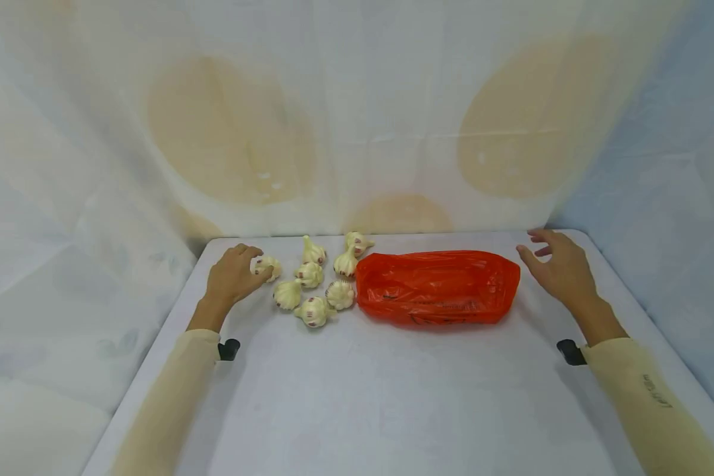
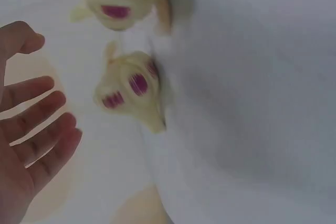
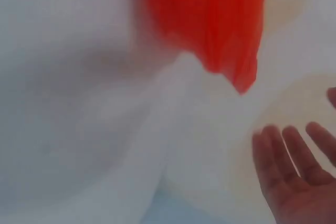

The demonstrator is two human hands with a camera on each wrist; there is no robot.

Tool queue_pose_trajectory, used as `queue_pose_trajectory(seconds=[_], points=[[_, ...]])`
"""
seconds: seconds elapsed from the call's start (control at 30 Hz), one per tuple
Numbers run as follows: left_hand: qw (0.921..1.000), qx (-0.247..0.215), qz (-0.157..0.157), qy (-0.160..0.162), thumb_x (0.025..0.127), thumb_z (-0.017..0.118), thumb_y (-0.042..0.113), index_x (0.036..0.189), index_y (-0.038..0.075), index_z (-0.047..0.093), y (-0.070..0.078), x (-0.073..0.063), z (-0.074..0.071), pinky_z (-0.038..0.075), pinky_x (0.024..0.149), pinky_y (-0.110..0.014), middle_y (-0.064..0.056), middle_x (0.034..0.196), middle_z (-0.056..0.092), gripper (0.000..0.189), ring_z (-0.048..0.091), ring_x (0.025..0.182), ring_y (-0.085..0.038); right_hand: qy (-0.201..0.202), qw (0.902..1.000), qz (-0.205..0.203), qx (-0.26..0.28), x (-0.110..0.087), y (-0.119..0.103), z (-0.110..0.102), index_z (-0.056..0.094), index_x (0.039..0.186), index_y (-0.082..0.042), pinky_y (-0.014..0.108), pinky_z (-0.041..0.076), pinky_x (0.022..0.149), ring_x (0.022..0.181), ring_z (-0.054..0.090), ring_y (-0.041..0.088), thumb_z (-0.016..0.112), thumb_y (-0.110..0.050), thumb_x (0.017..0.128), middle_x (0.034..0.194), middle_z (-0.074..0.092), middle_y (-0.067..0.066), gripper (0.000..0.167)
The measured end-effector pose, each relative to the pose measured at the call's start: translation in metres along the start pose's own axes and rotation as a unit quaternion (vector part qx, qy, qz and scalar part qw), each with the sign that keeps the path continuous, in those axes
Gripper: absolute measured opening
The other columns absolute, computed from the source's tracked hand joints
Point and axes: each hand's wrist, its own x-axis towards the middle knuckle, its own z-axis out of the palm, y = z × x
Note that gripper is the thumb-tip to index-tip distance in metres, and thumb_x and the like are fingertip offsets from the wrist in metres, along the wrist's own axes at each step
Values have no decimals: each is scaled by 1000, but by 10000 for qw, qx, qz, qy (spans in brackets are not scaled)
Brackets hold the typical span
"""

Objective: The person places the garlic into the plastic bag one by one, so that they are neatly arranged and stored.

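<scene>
My left hand (image 1: 232, 274) is at the table's far left with fingers relaxed. It overlaps one garlic bulb (image 1: 272, 266) in the head view. The left wrist view shows the fingers (image 2: 39, 116) loosely spread, with a gap to a garlic bulb (image 2: 131, 85) with purple marks. Several more pale garlic bulbs (image 1: 309, 274) lie in a loose group right of that hand. Beside them a red plastic bag (image 1: 437, 287) sits with its wide mouth facing up. My right hand (image 1: 562, 271), fingers relaxed and holding nothing, hovers just off the bag's right end.
All of this is on a white-covered table (image 1: 393, 396). A pale curtain (image 1: 381, 119) with tan round spots hangs right behind the table's back edge, and pale cloth walls (image 1: 660, 198) stand at both sides. Black camera mounts (image 1: 229, 349) are worn at the wrists.
</scene>
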Motion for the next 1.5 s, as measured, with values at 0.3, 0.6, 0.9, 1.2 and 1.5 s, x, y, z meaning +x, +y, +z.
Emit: queue_pose_trajectory(seconds=[0.3, 0.6, 0.9, 1.2, 1.5], points=[[9860, -1384, 234, -894, 86, 73, 28, 115, 7, 68, 36, -20, -10, 49, 80, -47, -12, 114, 64, 36, 60, 98, -31, -852, 9551, 1089, 2621, -13, 0, 15, 52, 132, 3, 27, 56, 75, 83, 69, 12, 54, -43, 98, 122, 57, 26, 57], [9861, -1364, 242, -921, 75, 85, 21, 117, 4, 66, 40, -33, 4, 50, 81, -46, -13, 117, 59, 49, 60, 100, -31, -875, 9368, 1463, 3057, -15, 16, 35, 53, 128, 6, 28, 57, 73, 81, 68, 12, 61, -36, 96, 108, 64, 15, 54], [9871, -1316, 627, -656, 70, 86, 10, 120, 2, 64, 42, -32, 16, 46, 91, -48, -12, 119, 56, 56, 55, 108, -33, -946, 9368, 2204, 2546, -6, 20, 27, 44, 140, 2, 26, 56, 75, 100, 57, 27, 51, -46, 98, 132, 50, 24, 64], [9897, -1156, 661, -534, 69, 87, 6, 120, 3, 64, 40, -34, 20, 45, 91, -48, -11, 117, 56, 56, 54, 107, -32, -2105, 8841, 2300, 3481, -4, 26, 29, 29, 147, 7, 27, 53, 86, 99, 59, 14, 54, -44, 98, 135, 44, 20, 75], [9891, -1232, 554, -585, 69, 88, 10, 120, 6, 63, 38, -36, 26, 47, 87, -47, -9, 117, 57, 56, 58, 100, -31, -1751, 8833, 2280, 3703, -9, 33, 37, 36, 142, 8, 28, 54, 84, 86, 63, 5, 58, -36, 98, 113, 57, 4, 66]])
